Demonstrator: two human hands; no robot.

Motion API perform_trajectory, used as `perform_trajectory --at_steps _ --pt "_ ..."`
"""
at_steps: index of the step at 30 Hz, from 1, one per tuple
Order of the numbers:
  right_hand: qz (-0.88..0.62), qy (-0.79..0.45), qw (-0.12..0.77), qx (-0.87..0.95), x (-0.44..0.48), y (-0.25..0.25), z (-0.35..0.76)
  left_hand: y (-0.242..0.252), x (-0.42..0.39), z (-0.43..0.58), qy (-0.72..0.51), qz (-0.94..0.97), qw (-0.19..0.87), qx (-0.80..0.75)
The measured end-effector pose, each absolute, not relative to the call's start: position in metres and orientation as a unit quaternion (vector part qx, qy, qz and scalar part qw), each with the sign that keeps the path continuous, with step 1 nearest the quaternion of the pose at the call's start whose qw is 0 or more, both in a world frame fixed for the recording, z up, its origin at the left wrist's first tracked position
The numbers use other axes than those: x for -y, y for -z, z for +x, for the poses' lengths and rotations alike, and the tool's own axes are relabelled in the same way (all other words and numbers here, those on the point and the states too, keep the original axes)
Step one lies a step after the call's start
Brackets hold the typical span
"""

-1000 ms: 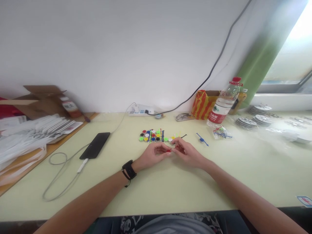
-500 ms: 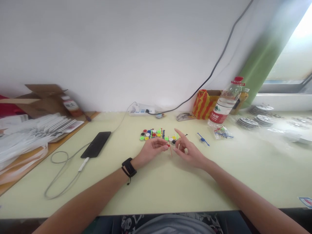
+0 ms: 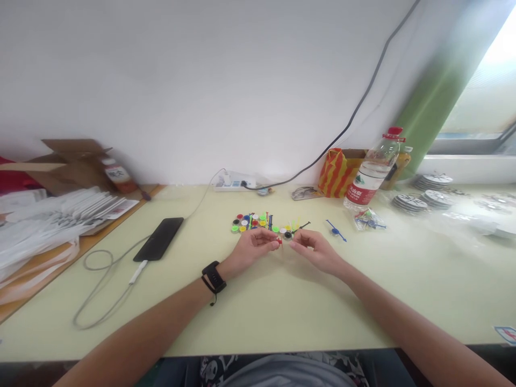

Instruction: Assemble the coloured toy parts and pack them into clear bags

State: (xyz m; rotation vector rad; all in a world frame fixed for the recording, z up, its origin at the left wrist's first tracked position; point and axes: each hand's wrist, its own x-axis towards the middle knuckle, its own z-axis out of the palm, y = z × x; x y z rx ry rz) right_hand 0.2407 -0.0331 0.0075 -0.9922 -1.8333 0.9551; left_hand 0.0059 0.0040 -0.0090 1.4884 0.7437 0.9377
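Observation:
My left hand [image 3: 260, 244] pinches a small red spinner toy [image 3: 279, 241] between thumb and fingertips, just above the table. A faint reddish blur hangs below the toy where its thin red bar was sharp before. To its right, a short gap away, my right hand [image 3: 314, 248] has its fingers curled in and thumb and forefinger together, with nothing seen between them. Behind the hands lie several coloured round discs [image 3: 244, 222] and thin bars [image 3: 270, 221]. A black disc [image 3: 287, 235] lies between the hands. One blue spinner [image 3: 335, 231] lies to the right.
A phone [image 3: 158, 239] with a charging cable lies at left, near white packets [image 3: 76, 220]. A power strip [image 3: 234, 184] is by the wall. On the right are a large water bottle [image 3: 370, 174], a striped bag [image 3: 337, 172], a small plastic bag of parts [image 3: 368, 220] and stacked discs [image 3: 410, 203].
My right forefinger, stretched out before, has curled in to the thumb, and that hand sits slightly lower. The red bar has gone from sharp to blurred. My left hand has hardly moved.

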Motion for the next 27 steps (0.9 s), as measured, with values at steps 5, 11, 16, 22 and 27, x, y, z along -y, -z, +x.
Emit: perform_trajectory --at_steps 5,11,16,22,27 --pt "-0.370 -0.396 0.407 0.735 0.0347 -0.0045 0.2355 0.0093 -0.0036 0.0052 -0.386 0.644 0.577 -0.320" --pt "-0.367 -0.390 0.403 0.742 0.0357 -0.0037 0.2350 0.0063 -0.0003 0.0069 -0.376 0.659 0.572 -0.312" --pt "-0.364 -0.400 0.383 0.749 0.0362 -0.0033 0.2359 0.0055 0.0007 0.0078 -0.374 0.661 0.574 -0.306" --pt "-0.381 -0.431 0.409 0.709 0.0365 -0.0010 0.2365 0.0079 -0.0023 0.0062 -0.397 0.644 0.575 -0.312" --pt "-0.356 -0.447 0.407 0.713 0.0396 -0.0095 0.2393 0.0097 -0.0043 0.0062 -0.401 0.638 0.570 -0.328"
